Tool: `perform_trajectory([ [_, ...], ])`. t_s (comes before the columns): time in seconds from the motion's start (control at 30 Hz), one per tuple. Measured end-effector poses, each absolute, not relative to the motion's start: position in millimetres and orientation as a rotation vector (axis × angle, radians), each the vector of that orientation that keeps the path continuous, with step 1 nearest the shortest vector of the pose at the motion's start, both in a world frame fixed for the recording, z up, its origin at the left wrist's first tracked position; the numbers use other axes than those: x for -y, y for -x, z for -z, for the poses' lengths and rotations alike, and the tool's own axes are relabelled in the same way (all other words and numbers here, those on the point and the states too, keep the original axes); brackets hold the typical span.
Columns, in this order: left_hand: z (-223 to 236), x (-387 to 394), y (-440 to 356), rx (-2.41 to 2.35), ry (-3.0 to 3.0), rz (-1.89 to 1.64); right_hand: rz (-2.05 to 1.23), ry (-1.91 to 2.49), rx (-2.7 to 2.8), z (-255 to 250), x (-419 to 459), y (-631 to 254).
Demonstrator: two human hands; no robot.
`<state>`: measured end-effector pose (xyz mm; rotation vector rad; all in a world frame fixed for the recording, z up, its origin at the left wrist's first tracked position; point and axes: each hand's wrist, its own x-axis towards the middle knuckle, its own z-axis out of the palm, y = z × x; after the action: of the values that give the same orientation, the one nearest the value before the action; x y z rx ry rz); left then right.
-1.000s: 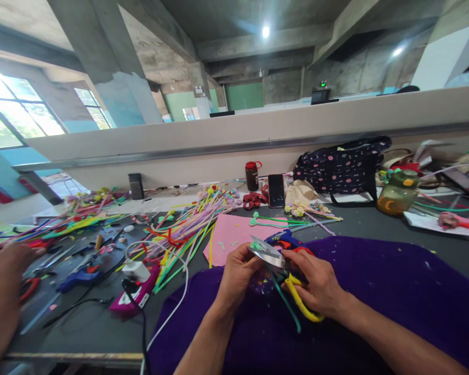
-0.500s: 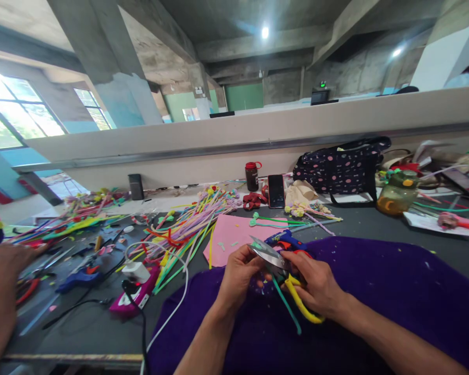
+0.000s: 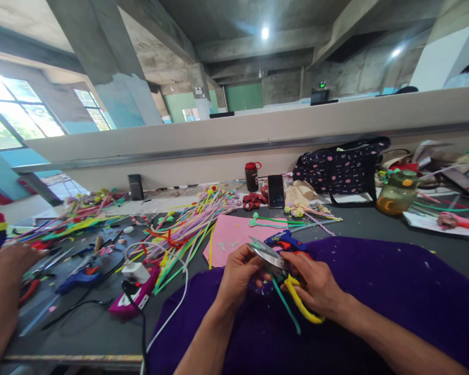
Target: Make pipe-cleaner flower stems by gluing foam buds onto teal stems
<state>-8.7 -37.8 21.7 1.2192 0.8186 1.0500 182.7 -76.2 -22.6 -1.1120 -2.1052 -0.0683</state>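
Closed around yellow-handled scissors [image 3: 303, 304], my right hand [image 3: 318, 284] holds them with the blades pointing up and left. My left hand [image 3: 238, 273] pinches a green pipe cleaner [image 3: 286, 304], whose stem hangs down to the right under the blades. The pinched end lies mostly behind fingers and blades. Both hands are over a dark purple cloth [image 3: 367, 291]. Just beyond the scissors lies a blue glue gun [image 3: 285, 239]. A pink sheet [image 3: 226, 234] with small green scraps and more green-stemmed pieces [image 3: 273, 221] are behind my left hand.
Bundled pipe cleaners [image 3: 203, 213] spread to the left, near a magenta power strip [image 3: 135, 299] with cables. Another blue glue gun [image 3: 80, 281] lies farther left, by another person's hand [image 3: 15, 260]. A phone [image 3: 275, 191], bottle [image 3: 252, 177], dark bag [image 3: 336, 169] and green jug [image 3: 398, 192] stand behind.
My hands, the scissors and the pipe cleaner stay almost in place, with slight shifts of my left fingers. The other person's hand at far left moves a little.
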Motion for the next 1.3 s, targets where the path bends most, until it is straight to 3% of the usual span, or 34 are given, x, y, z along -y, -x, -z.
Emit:
perform_trajectory([
  [1.3, -17.5, 36.5, 9.4, -0.806, -1.222, -1.042, 0.026, 1.141, 2.139, 24.7, 77.3, -182.3],
])
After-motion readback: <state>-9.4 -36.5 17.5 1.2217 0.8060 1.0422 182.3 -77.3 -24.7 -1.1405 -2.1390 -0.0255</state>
